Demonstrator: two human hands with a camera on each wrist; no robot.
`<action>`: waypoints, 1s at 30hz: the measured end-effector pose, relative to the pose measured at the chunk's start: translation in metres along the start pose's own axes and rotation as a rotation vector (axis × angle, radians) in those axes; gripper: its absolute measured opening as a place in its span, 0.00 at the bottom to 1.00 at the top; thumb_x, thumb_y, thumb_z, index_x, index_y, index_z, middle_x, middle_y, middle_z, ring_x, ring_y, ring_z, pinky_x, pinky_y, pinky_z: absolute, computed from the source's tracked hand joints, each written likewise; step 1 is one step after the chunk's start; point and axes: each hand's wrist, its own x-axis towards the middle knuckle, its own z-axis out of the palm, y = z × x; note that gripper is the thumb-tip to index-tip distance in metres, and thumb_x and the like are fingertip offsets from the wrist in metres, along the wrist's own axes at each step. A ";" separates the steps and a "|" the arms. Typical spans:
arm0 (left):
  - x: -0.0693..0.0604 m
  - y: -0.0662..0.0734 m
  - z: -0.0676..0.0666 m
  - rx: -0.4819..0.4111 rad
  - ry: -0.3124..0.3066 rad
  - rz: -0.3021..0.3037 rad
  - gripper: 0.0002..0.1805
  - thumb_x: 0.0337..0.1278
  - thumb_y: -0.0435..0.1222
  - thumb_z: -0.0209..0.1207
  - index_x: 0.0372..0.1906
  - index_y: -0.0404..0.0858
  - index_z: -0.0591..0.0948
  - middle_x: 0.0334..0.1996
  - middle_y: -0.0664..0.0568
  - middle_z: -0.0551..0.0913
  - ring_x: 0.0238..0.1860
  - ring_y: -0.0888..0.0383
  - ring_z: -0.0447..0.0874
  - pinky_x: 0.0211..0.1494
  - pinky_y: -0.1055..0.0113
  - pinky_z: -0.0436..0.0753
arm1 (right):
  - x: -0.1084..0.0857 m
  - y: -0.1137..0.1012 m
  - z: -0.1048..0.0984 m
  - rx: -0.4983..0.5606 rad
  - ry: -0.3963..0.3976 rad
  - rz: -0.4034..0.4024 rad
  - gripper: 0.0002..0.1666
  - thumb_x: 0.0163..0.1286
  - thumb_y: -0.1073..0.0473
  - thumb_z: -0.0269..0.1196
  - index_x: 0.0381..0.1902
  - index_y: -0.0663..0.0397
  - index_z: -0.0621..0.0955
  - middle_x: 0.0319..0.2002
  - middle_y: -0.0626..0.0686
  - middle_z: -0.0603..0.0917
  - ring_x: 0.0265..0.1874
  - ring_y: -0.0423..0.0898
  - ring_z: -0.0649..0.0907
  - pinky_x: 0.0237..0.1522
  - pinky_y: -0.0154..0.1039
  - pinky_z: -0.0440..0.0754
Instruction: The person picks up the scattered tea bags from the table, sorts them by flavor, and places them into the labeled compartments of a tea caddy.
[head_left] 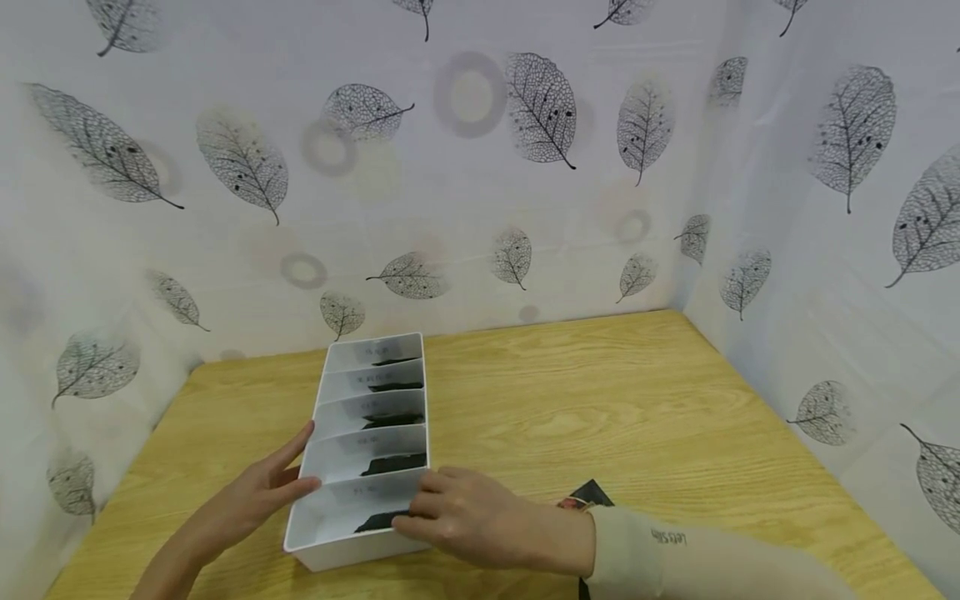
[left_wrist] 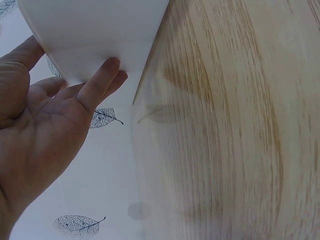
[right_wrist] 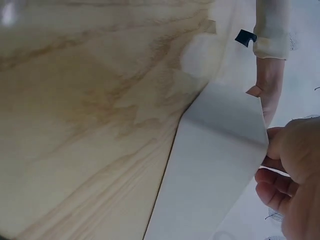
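A long white divided storage box (head_left: 352, 552) lies lengthwise on the table, with several compartments and faint writing on the dividers. In each compartment a dark, flat piece lies toward the right side; the nearest dark piece (head_left: 375, 522) is partly hidden by my right hand. My left hand (head_left: 243, 500) holds the box's left wall, thumb over the rim; in the left wrist view its fingertips press the outer wall (left_wrist: 95, 30). My right hand (head_left: 468, 517) grips the near right corner with bent fingers, and the right wrist view shows them at the rim (right_wrist: 265, 142).
The wood-grain table (head_left: 577, 400) extends to the right of the box. A black item with a reddish print (head_left: 588, 496) lies partly hidden under my right forearm. Leaf-patterned white sheeting (head_left: 465, 200) hangs behind and along both sides.
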 end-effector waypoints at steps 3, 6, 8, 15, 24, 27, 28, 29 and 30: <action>0.000 0.000 0.000 0.007 0.001 0.001 0.45 0.79 0.38 0.55 0.84 0.37 0.38 0.81 0.30 0.35 0.74 0.25 0.56 0.55 0.77 0.73 | 0.000 0.000 0.000 0.039 -0.062 0.040 0.15 0.69 0.62 0.67 0.51 0.39 0.89 0.37 0.38 0.87 0.40 0.39 0.77 0.43 0.29 0.75; 0.000 0.000 0.000 0.015 0.002 -0.004 0.45 0.79 0.39 0.55 0.84 0.37 0.38 0.81 0.30 0.35 0.74 0.25 0.56 0.56 0.76 0.74 | 0.001 0.000 -0.001 0.075 -0.117 0.083 0.19 0.66 0.63 0.71 0.51 0.37 0.89 0.39 0.37 0.88 0.41 0.39 0.77 0.43 0.29 0.74; 0.000 0.000 0.000 0.020 0.001 -0.009 0.45 0.80 0.39 0.54 0.84 0.37 0.38 0.81 0.30 0.35 0.74 0.25 0.56 0.57 0.73 0.75 | 0.002 0.000 -0.001 0.094 -0.142 0.104 0.20 0.65 0.64 0.72 0.52 0.36 0.90 0.39 0.37 0.88 0.42 0.39 0.77 0.43 0.29 0.73; 0.000 0.000 0.000 0.038 0.004 -0.030 0.45 0.80 0.40 0.54 0.84 0.39 0.38 0.81 0.31 0.36 0.74 0.25 0.57 0.62 0.62 0.77 | -0.001 0.009 -0.008 0.352 -0.096 0.160 0.16 0.69 0.66 0.68 0.52 0.47 0.89 0.44 0.43 0.88 0.46 0.38 0.81 0.53 0.23 0.74; 0.000 -0.001 0.000 0.008 -0.005 -0.019 0.45 0.80 0.39 0.54 0.84 0.39 0.38 0.82 0.32 0.35 0.75 0.25 0.55 0.58 0.74 0.74 | -0.046 0.045 -0.040 0.811 -0.085 0.472 0.16 0.79 0.61 0.61 0.61 0.53 0.83 0.58 0.49 0.84 0.56 0.40 0.82 0.54 0.34 0.80; -0.001 -0.001 0.000 0.010 -0.001 -0.015 0.45 0.80 0.40 0.54 0.84 0.39 0.38 0.82 0.33 0.35 0.75 0.26 0.55 0.57 0.76 0.73 | -0.069 0.055 -0.050 0.903 -0.155 0.608 0.19 0.80 0.57 0.60 0.65 0.51 0.82 0.59 0.49 0.84 0.54 0.39 0.82 0.49 0.37 0.83; -0.001 -0.001 0.000 0.011 0.002 -0.022 0.45 0.80 0.41 0.54 0.84 0.39 0.39 0.82 0.33 0.36 0.75 0.26 0.55 0.57 0.76 0.73 | -0.077 0.058 -0.053 0.923 -0.191 0.646 0.20 0.81 0.55 0.59 0.66 0.51 0.81 0.60 0.49 0.84 0.53 0.39 0.82 0.48 0.38 0.83; 0.000 -0.001 0.000 0.014 0.001 -0.015 0.45 0.80 0.40 0.54 0.84 0.39 0.38 0.82 0.32 0.35 0.75 0.25 0.55 0.57 0.76 0.73 | -0.085 0.060 -0.056 0.940 -0.232 0.677 0.21 0.81 0.53 0.59 0.67 0.50 0.80 0.61 0.50 0.83 0.52 0.39 0.82 0.47 0.38 0.83; 0.000 -0.002 0.000 0.015 0.001 -0.015 0.45 0.80 0.40 0.54 0.84 0.38 0.38 0.82 0.32 0.35 0.75 0.25 0.55 0.57 0.75 0.74 | -0.092 0.061 -0.059 0.946 -0.275 0.701 0.22 0.81 0.51 0.59 0.68 0.50 0.80 0.61 0.50 0.83 0.53 0.41 0.82 0.47 0.40 0.84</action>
